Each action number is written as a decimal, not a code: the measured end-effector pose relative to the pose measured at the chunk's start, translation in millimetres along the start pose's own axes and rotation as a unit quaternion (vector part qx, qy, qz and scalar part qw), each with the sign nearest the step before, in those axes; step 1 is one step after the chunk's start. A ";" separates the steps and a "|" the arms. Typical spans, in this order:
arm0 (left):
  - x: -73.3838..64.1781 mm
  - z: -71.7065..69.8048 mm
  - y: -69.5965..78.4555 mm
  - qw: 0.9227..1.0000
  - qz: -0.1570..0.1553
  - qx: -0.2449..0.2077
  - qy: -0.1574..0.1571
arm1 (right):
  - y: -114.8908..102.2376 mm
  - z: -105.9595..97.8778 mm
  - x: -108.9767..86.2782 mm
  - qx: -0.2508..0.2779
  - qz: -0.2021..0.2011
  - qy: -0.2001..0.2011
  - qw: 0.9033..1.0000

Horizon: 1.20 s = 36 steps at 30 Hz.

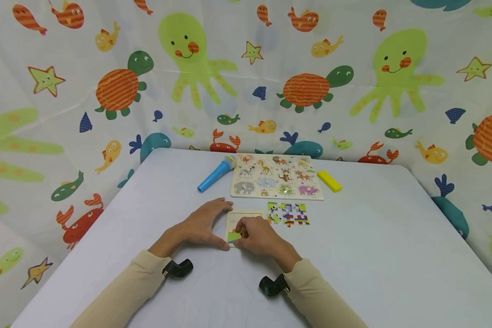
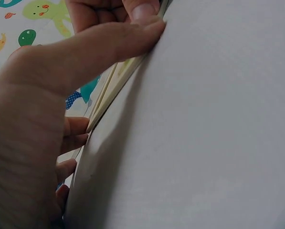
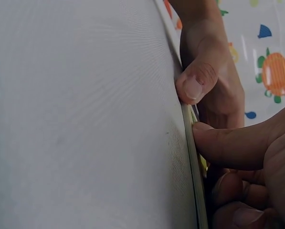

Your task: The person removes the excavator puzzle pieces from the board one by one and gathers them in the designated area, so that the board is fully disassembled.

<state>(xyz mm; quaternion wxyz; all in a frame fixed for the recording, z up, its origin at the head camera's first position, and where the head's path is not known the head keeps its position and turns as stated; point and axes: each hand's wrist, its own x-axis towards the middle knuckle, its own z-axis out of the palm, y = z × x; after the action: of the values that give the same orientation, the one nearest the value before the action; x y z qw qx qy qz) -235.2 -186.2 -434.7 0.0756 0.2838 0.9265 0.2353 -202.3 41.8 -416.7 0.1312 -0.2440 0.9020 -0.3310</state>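
Observation:
A small wooden jigsaw tray (image 1: 246,213) lies flat on the table, with green, yellow and blue puzzle pieces (image 1: 233,237) in its lower left part. My left hand (image 1: 202,223) holds the tray's left side, thumb at the near corner and fingers by the far one. Bent over the lower left pieces, my right hand (image 1: 258,234) pinches a puzzle piece mostly hidden by its fingers. In the right wrist view, the right thumb (image 3: 223,143) sits at the tray's edge (image 3: 194,157). Several loose puzzle pieces (image 1: 288,213) lie to the right of the tray.
Behind the tray lies a wooden animal peg puzzle (image 1: 276,176). A blue toy microphone (image 1: 217,174) rests at its left and a yellow block (image 1: 329,181) at its right. A sea-animal printed curtain (image 1: 246,68) hangs behind the white table (image 1: 393,255).

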 end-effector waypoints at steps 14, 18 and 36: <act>0.1 0.6 -1.2 1.000 0.003 -0.002 0.003 | 1.2 -0.3 -2.2 0.009 -0.018 0.011 1.000; 0.0 0.4 -0.3 1.000 0.000 0.001 0.003 | 2.0 0.0 -3.3 0.023 -0.043 0.027 0.998; -0.5 1.2 -0.1 1.000 -0.004 0.000 -0.001 | 4.7 -19.6 -9.5 0.102 -0.061 0.071 0.990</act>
<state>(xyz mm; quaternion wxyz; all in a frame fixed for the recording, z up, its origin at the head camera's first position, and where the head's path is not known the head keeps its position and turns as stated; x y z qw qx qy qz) -234.5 -186.0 -435.8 0.0778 0.2804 0.9275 0.2348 -203.7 60.4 -404.4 0.0704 -0.2594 0.8539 -0.4457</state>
